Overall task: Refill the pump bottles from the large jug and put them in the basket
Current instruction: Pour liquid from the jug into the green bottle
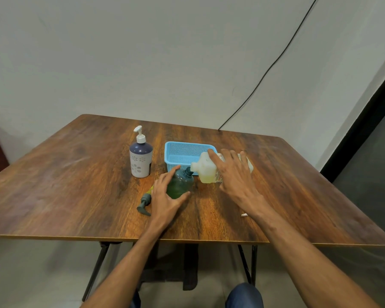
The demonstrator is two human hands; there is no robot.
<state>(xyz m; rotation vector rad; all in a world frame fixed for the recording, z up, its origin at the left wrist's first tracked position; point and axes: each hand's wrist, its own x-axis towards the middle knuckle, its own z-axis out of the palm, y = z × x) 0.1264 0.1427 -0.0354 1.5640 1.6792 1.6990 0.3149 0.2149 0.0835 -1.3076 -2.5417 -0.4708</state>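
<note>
My left hand (165, 195) holds a green translucent bottle (180, 182) upright on the table, thumb and fingers curved round its sides; the neck is open, no pump on it. Its grey pump head (144, 203) lies on the table just left of my wrist. My right hand (232, 174) grips the large white jug (206, 168), which is tipped on its side with its spout right at the green bottle's neck; yellowish liquid shows inside. A blue mesh basket (182, 152) stands behind them. A purple-and-white pump bottle (141, 157) stands left of the basket.
The wooden table (76, 174) has a near edge just below my forearms. A small white object (244, 215), perhaps a cap, lies beside my right wrist. A black cable (265, 74) runs down the wall behind the table.
</note>
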